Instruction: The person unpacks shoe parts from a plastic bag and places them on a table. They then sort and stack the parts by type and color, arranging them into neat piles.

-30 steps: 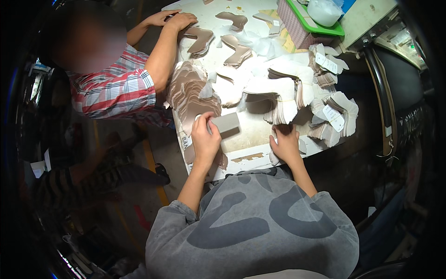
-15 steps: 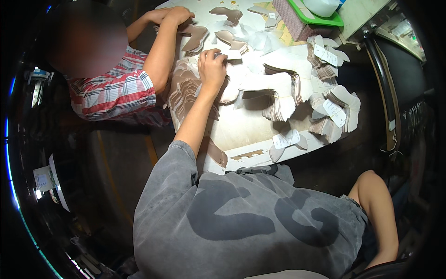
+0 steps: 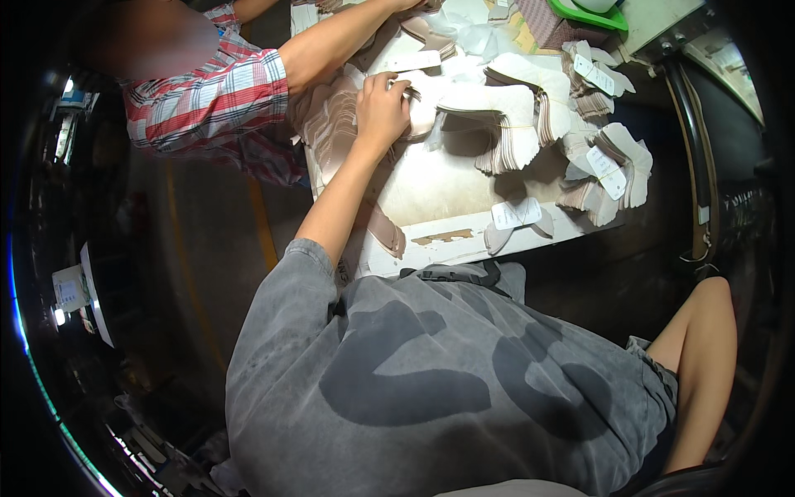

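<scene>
Green tray (image 3: 609,23): one, set over the box and cut by the upper edge; one white item (image 3: 593,3) is held in it, its kind not shown.
Box (image 3: 546,25): one, mauve-patterned; its contents are hidden.
Film (image 3: 484,40): crumpled and translucent, left of the box; whether anything is wrapped in it cannot be told.
Left hand (image 3: 384,109): half closed, fingers curled at the left edge of the light stack; whether a grip is taken cannot be told.
Right hand: out of view, its state unknown; only the right arm (image 3: 705,364) is seen, bent beside the body.
Light stack (image 3: 424,108): one, on the table (image 3: 435,178), between the brown pile and the front stack.
Card (image 3: 416,60): one, pale, just beyond the left fingertips.
Big stacks: two, side by side, the front stack (image 3: 515,141) and the back stack (image 3: 551,112).
Tags: three; one is borne by the upper bundle (image 3: 590,106), one by the lower bundle (image 3: 636,166), and one (image 3: 516,214) is laid over small pieces at the near edge.
Brown pile (image 3: 327,124): one, fanned out; its layers cannot be counted.
Co-worker: one, in a plaid sleeve (image 3: 248,83); one forearm is stretched across the far side.
</scene>
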A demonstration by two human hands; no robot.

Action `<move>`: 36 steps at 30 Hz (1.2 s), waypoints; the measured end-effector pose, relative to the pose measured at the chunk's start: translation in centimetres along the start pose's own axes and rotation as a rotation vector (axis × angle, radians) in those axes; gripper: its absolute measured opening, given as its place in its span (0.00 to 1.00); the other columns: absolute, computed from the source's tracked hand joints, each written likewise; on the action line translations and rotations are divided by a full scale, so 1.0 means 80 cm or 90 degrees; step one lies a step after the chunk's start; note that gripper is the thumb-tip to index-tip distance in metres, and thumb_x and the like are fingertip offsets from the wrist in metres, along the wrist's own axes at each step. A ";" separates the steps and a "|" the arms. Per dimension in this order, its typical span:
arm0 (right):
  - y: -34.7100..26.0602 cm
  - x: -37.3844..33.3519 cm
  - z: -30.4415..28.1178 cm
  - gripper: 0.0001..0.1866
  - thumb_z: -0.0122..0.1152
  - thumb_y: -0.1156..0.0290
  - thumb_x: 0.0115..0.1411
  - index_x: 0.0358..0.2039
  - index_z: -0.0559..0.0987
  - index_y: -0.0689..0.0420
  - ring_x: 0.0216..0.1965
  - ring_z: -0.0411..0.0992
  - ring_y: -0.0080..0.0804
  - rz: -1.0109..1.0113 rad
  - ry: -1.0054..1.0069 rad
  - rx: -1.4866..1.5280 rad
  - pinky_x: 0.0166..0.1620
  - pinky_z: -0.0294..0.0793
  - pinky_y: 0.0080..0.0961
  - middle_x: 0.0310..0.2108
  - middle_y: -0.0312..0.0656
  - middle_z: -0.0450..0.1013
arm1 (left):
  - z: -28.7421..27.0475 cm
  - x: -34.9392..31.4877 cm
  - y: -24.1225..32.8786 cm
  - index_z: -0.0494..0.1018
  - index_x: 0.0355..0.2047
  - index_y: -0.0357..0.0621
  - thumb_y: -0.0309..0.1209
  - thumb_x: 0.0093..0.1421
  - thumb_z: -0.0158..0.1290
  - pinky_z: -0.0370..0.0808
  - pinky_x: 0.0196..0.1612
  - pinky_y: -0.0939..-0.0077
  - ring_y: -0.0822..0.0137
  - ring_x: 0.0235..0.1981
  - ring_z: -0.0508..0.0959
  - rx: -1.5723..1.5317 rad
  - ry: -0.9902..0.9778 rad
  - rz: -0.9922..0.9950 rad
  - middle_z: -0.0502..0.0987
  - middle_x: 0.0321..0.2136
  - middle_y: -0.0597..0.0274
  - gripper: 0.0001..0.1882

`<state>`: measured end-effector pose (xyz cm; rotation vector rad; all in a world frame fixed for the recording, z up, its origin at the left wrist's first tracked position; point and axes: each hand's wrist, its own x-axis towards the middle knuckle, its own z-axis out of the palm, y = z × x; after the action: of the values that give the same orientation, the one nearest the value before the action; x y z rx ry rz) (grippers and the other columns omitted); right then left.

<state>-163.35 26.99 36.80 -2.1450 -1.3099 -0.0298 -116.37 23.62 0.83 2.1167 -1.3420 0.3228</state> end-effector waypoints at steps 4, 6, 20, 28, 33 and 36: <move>0.011 -0.003 0.001 0.14 0.57 0.65 0.67 0.47 0.85 0.55 0.54 0.73 0.36 0.020 -0.003 -0.010 0.62 0.67 0.43 0.49 0.39 0.79 | 0.007 0.024 -0.003 0.88 0.45 0.53 0.25 0.56 0.61 0.74 0.62 0.52 0.50 0.62 0.74 0.038 0.041 0.052 0.80 0.55 0.58 0.17; 0.018 -0.005 0.000 0.14 0.57 0.65 0.67 0.47 0.85 0.55 0.54 0.73 0.37 0.025 -0.003 -0.016 0.62 0.67 0.43 0.50 0.39 0.79 | 0.012 0.036 -0.004 0.89 0.43 0.54 0.26 0.55 0.62 0.74 0.62 0.51 0.50 0.62 0.74 0.088 0.024 0.105 0.80 0.56 0.57 0.16; 0.056 -0.019 -0.018 0.16 0.55 0.65 0.68 0.51 0.83 0.57 0.57 0.72 0.38 0.046 0.005 -0.047 0.64 0.65 0.44 0.53 0.41 0.77 | 0.040 0.039 -0.002 0.86 0.47 0.44 0.22 0.54 0.58 0.75 0.58 0.52 0.50 0.54 0.77 -0.006 -0.016 0.089 0.84 0.53 0.59 0.19; 0.076 -0.022 -0.038 0.17 0.54 0.65 0.68 0.53 0.81 0.58 0.59 0.71 0.39 0.050 -0.003 -0.039 0.66 0.65 0.44 0.55 0.42 0.77 | 0.038 0.055 -0.006 0.85 0.48 0.47 0.25 0.58 0.59 0.76 0.54 0.54 0.51 0.50 0.78 0.017 -0.012 0.063 0.82 0.45 0.58 0.16; 0.085 -0.028 -0.049 0.18 0.53 0.65 0.69 0.54 0.81 0.59 0.60 0.70 0.39 0.040 -0.010 -0.038 0.66 0.64 0.45 0.56 0.42 0.76 | 0.035 0.065 -0.012 0.86 0.43 0.49 0.27 0.59 0.61 0.77 0.49 0.55 0.53 0.46 0.79 0.032 -0.019 0.072 0.81 0.41 0.60 0.11; 0.093 -0.030 -0.051 0.19 0.53 0.65 0.69 0.55 0.80 0.59 0.60 0.70 0.40 0.032 -0.017 -0.043 0.67 0.64 0.45 0.57 0.43 0.76 | 0.035 0.071 -0.017 0.86 0.40 0.49 0.26 0.59 0.62 0.78 0.45 0.57 0.54 0.43 0.80 0.049 0.049 0.079 0.81 0.38 0.63 0.09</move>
<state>-157.40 20.63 35.65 -2.2409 -1.2866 -0.0251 -112.84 18.15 1.00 2.0654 -1.4400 0.5103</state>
